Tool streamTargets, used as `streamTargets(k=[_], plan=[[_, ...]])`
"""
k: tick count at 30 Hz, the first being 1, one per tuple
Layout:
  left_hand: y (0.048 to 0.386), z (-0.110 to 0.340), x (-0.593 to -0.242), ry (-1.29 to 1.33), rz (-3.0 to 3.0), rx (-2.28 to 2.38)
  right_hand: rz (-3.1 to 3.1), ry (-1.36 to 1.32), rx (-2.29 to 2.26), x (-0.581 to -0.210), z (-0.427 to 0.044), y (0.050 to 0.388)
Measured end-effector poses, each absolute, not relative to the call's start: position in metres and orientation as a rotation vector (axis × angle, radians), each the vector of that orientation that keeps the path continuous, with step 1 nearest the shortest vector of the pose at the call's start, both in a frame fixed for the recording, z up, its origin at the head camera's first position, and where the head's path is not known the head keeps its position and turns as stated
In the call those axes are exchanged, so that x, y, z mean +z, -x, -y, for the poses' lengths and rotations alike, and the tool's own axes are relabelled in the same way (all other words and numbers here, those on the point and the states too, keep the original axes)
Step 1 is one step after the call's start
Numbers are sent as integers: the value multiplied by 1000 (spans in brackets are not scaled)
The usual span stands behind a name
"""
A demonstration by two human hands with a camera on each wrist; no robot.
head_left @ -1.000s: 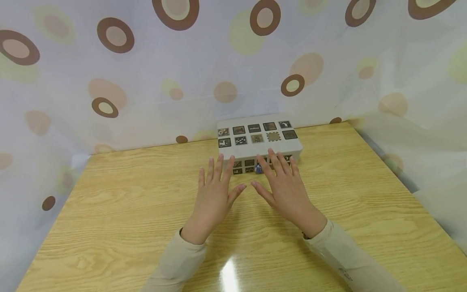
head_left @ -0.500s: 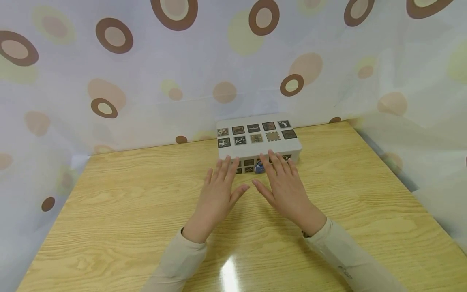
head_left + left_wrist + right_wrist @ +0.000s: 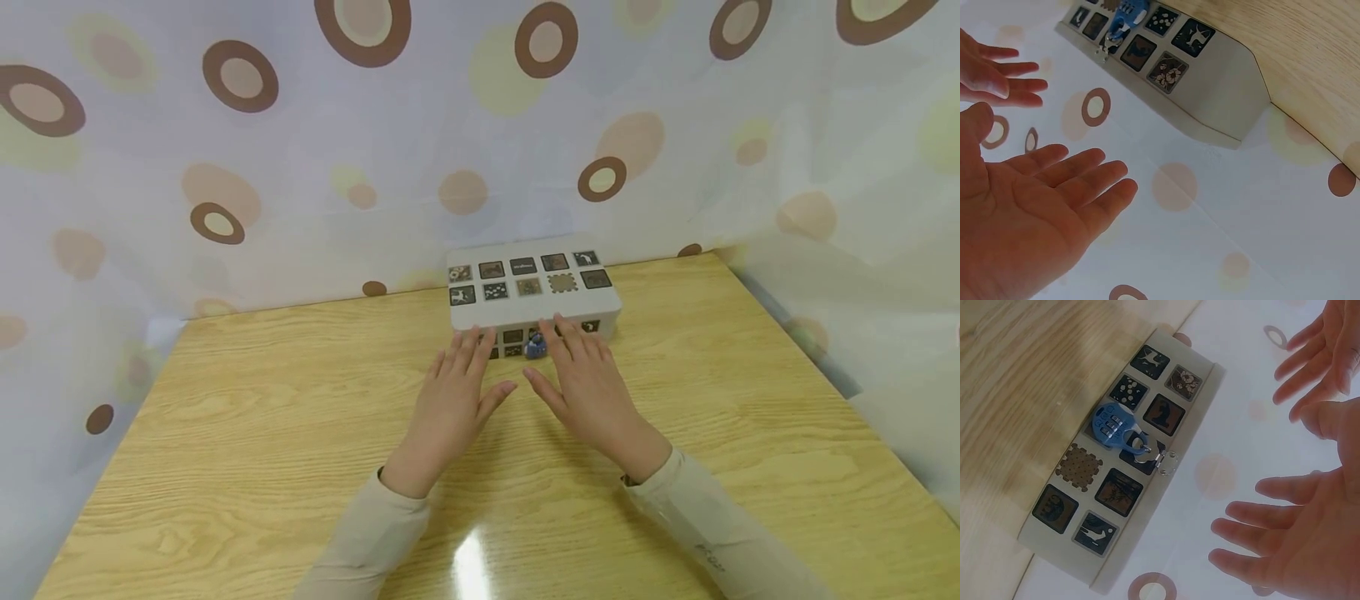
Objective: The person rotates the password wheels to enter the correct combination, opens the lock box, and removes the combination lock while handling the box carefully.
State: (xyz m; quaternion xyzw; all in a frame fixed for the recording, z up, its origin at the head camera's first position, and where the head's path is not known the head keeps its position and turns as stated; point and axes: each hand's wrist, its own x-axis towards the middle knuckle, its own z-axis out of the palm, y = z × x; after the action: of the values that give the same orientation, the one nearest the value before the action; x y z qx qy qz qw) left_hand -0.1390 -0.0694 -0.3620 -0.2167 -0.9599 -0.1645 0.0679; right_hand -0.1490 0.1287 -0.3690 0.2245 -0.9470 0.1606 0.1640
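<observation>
A white box with dark picture squares stands at the back of the wooden table. On its front a blue combination padlock hangs from a metal clasp. My left hand is held in front of the box's left part, palm down, fingers straight and thumb out. Mirroring it, my right hand has its fingertips by the padlock and the box's front edge in the head view. Both wrist views show the fingers apart from the box and holding nothing. The thumbs point at each other with a gap between them.
A pale cloth with brown and yellow circles hangs behind the table and along both sides. The wooden table top runs around the box's front and sides, with a bright reflection near the front.
My left hand has shifted slightly to the right and its fingers have drawn closer together. My right hand has barely moved. The padlock shows more clearly in the head view between the hands.
</observation>
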Motion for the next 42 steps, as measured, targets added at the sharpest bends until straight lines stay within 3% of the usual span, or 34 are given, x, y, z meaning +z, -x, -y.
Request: streamTargets(k=[27, 42], plan=[[155, 54, -365, 682, 2889, -391, 2760, -617, 584, -379, -136, 159], [172, 44, -372, 698, 2896, -578, 2864, -449, 840, -375, -137, 169]])
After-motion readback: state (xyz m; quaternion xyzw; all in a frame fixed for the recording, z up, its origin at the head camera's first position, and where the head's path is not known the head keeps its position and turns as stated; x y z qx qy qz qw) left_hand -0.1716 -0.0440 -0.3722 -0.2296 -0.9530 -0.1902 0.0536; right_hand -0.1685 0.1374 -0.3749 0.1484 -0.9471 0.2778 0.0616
